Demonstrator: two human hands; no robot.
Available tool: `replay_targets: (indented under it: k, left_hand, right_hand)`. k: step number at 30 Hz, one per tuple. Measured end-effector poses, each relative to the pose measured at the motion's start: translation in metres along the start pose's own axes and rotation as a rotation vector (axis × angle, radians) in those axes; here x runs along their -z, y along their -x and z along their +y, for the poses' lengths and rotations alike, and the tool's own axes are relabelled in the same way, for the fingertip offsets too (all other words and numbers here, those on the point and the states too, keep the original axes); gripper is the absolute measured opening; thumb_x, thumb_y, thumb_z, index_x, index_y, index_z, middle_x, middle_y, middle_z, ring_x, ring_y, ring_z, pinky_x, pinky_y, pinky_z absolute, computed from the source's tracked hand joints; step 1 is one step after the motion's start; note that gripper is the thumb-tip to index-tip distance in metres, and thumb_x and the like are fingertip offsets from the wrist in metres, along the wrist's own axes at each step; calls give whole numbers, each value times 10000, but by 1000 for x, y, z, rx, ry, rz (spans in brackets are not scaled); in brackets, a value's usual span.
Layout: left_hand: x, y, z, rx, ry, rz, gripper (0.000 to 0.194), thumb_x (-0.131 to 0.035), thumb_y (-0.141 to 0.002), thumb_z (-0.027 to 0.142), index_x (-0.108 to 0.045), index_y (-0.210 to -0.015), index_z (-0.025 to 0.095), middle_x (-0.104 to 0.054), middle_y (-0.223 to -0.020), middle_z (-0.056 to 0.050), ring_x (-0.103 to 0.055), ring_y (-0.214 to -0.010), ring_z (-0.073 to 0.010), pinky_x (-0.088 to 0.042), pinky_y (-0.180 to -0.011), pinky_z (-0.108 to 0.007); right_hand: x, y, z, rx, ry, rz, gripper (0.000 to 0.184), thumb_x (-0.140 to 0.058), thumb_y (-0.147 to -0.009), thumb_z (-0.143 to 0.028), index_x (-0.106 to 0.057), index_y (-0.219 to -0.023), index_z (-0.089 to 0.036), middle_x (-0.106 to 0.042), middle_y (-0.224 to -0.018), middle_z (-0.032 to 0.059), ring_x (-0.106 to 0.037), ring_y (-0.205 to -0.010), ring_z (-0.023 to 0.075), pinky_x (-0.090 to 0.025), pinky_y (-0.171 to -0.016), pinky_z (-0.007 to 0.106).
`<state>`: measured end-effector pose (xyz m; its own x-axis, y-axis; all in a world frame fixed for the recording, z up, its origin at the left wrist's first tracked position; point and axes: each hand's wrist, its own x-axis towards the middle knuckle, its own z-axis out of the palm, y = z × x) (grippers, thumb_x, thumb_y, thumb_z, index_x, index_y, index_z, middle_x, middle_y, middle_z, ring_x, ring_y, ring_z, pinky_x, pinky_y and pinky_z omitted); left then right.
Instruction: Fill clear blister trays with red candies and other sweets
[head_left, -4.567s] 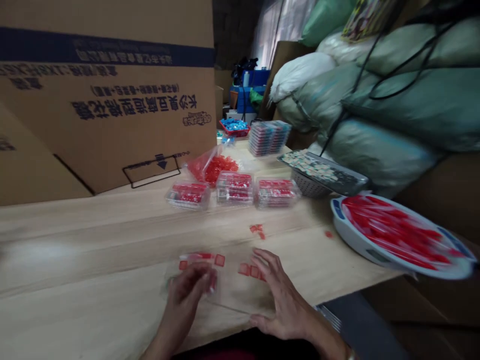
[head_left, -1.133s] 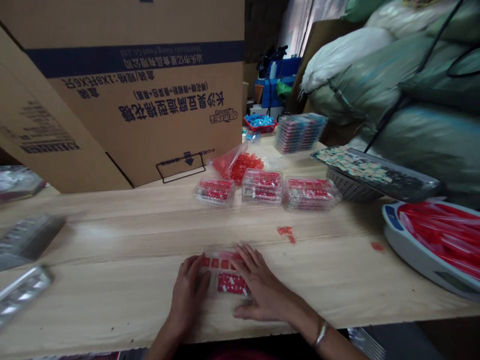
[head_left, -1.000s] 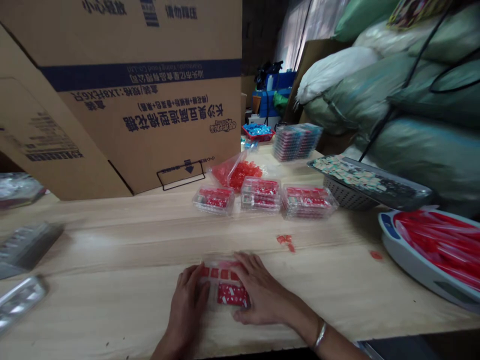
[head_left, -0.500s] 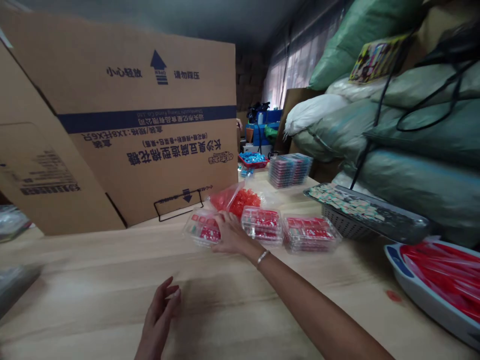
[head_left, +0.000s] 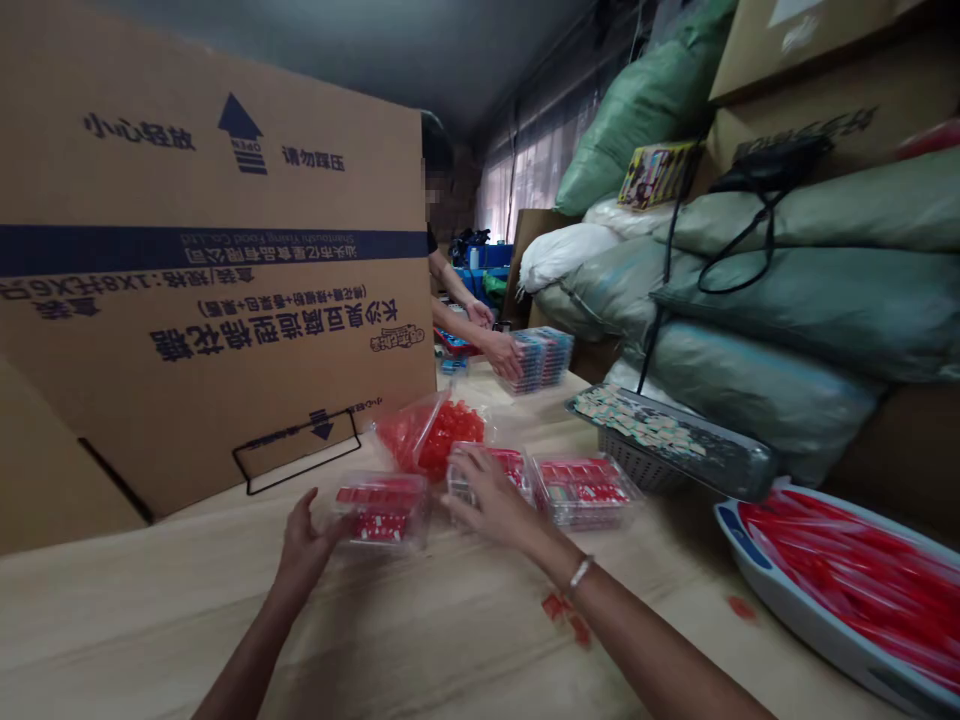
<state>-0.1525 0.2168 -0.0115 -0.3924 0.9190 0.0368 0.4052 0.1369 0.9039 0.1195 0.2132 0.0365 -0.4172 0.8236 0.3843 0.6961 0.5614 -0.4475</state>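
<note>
My left hand (head_left: 304, 548) is at the left side of a clear plastic tray stack (head_left: 381, 505) with red and white contents. Its thumb reaches the tray's edge while the index finger points up, apart from it. Spread over the left end of the middle tray stack (head_left: 511, 468) is my right hand (head_left: 496, 497), thumb apart from the fingers. It partly covers that stack. A third tray stack (head_left: 589, 490) stands just to the right. Behind them lies a clear bag of small red pieces (head_left: 442, 432).
A large cardboard box (head_left: 292, 300) stands at the left. Another person's hand (head_left: 504, 355) touches a farther stack of packs (head_left: 541, 360). At right are a dark tray of small packets (head_left: 675, 440) on a basket and a basin of red packets (head_left: 855, 590). Red bits (head_left: 566, 618) lie on the table.
My left hand has risen to the left tray stack. My right hand has left that stack for the middle one. The left stack is nearer me. Another person's arms have come into view.
</note>
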Motion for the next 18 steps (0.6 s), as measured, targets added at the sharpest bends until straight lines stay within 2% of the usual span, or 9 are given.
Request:
replay_targets:
  k: [1,3,5,7,10,13,15,18]
  left_hand:
    - [1,-2,3,87,22,-81,806,-610,-649,562,-377,-1305,155,-480,-1337,-178,-514,-1198,-311,-478,-879,-404]
    - [3,-5,9,201,42,-215,783,-602,-647,565,-394,-1279,152,-559,-1254,-160,-588,-1104,-280,-501,-796,-362]
    - [5,-8,16,256,36,-277,714,-592,-650,552,-433,-1231,170,-617,-1179,-132,-621,-1045,-262,-504,-733,-342]
    - [6,-13,21,272,22,-296,612,-592,-646,519,-491,-1157,199,-651,-1129,-101,-622,-1034,-255,-500,-711,-336]
    - [4,-19,24,290,13,-339,472,-559,-656,510,-559,-1028,219,-679,-1057,-76,-618,-1015,-259,-505,-683,-339]
    - [-2,-23,24,317,54,-358,429,-555,-659,498,-568,-988,223,-663,-1058,-74,-596,-1036,-268,-526,-651,-334]
    - [-7,-23,23,349,109,-351,402,-564,-662,472,-566,-976,220,-646,-1078,-75,-584,-1047,-268,-537,-627,-315]
    - [-11,-21,24,369,151,-319,382,-557,-692,465,-561,-981,214,-616,-1134,-81,-562,-1081,-267,-537,-613,-292]
  right_hand:
    - [6,6,7,-11,-7,45,386,-530,-872,-302,-512,-1231,-162,-424,-1376,146,-374,-1302,256,-330,-1064,419]
    - [16,16,18,-9,-7,98,303,-510,-863,-249,-554,-1155,-186,-482,-1305,119,-460,-1221,236,-392,-1012,395]
    - [29,24,29,-33,24,162,290,-498,-859,-272,-567,-1127,-185,-507,-1265,123,-491,-1182,244,-418,-979,396]
    - [48,32,48,-120,78,241,295,-469,-866,-306,-578,-1104,-169,-535,-1218,138,-513,-1155,256,-425,-965,397]
    - [81,49,89,-428,156,300,342,-438,-868,-344,-591,-1093,-137,-570,-1165,173,-542,-1123,295,-415,-958,427]
    - [102,73,132,-817,48,277,451,-504,-836,-397,-571,-1162,-92,-576,-1181,223,-517,-1160,355,-367,-984,481]
    - [101,87,152,-958,-92,242,519,-560,-799,-430,-568,-1187,-85,-617,-1142,217,-553,-1120,356,-403,-945,469]
    - [87,99,167,-1024,-290,171,515,-509,-815,-497,-609,-1157,-125,-690,-1039,154,-648,-958,298,-500,-787,396]
